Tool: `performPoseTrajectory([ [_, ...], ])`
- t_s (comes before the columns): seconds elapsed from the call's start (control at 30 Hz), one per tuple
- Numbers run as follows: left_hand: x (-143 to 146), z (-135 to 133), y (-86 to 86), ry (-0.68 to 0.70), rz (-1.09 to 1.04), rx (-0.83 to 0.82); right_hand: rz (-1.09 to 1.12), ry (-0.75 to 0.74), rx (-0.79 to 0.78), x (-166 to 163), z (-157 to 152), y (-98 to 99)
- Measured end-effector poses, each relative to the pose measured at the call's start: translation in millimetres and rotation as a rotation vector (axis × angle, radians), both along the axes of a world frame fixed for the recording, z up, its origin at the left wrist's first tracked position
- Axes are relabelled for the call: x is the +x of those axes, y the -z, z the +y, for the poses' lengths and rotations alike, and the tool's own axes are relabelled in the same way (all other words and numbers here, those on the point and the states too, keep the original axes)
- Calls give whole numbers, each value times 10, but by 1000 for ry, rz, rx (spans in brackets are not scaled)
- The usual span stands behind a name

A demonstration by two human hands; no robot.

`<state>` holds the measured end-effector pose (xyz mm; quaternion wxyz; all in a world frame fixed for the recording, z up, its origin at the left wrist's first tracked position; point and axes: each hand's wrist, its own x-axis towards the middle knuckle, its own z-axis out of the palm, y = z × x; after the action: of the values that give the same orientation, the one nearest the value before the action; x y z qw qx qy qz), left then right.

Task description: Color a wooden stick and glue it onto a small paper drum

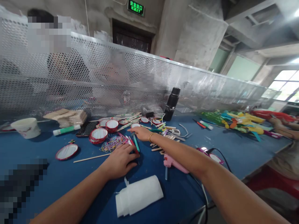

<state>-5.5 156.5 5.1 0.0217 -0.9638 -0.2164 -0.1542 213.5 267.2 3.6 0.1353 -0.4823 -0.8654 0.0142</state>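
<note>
My left hand (121, 160) lies low over the table with its fingers bent and its thumb apart, beside several pens, among them a teal pen (136, 143). Some pen ends are covered by its fingertips. Loose coloured rubber bands (112, 143) are heaped just beyond it. Wearing a gold bracelet (150, 137), my right hand (141, 133) reaches across the pile with its index finger stretched out. That fingertip is close to a small round white piece (135, 125). I see nothing held in either hand.
A folded white cloth (140, 194) lies in front. Near my right forearm are a pink glue gun (175, 163) with a cord and several wooden sticks (157, 149). Red-rimmed discs (98, 135), a paper cup (26, 127) and a black bottle (171, 104) stand before a perforated metal screen (100, 74).
</note>
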Motion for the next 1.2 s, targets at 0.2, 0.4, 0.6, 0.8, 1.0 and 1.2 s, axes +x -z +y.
performPoseTrajectory([
  [0.2, -32, 39, 30, -82, -69, 118, -33, 67, 84, 128, 125, -148],
  [0.4, -113, 227, 176, -351, -187, 223, -175, -8, 78, 154, 219, -140],
  [0.6, -145, 287, 229, -314, -170, 200, -280, -112, 85, 54, 297, -89],
  [0.8, -134, 238, 164, -360, -118, 213, -348, -136, 122, 55, 308, -151],
  [1.0, -143, 246, 155, -417, -154, 255, -370, -111, 195, -31, 353, -268],
  [1.2, -152, 308, 225, -327, -146, 206, -374, -185, 261, -228, 371, -256],
])
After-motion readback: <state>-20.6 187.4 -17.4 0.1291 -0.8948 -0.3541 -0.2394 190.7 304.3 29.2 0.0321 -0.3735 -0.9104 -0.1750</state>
